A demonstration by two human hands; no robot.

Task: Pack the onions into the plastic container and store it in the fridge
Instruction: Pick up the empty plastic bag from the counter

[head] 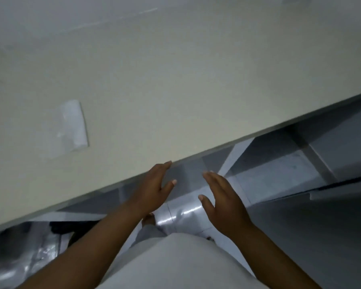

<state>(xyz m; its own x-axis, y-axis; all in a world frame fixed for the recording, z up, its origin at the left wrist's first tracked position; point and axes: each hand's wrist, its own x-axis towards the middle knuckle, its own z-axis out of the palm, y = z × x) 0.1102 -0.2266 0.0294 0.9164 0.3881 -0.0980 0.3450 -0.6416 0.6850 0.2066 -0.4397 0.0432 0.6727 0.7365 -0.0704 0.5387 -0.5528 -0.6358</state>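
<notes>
No onions, plastic container or fridge show in this blurred, tilted head view. My left hand (154,185) is open with its fingers spread, and its fingertips touch the front edge of a pale countertop (175,90). My right hand (221,197) is open too, fingers apart, held in the air just below that edge and to the right of the left hand. Neither hand holds anything.
A small white folded piece of paper or plastic (73,126) lies on the countertop at the left. Below the counter edge are shiny grey floor tiles (275,174) and dark shapes (65,228) at the lower left. My light clothing (175,265) fills the bottom middle.
</notes>
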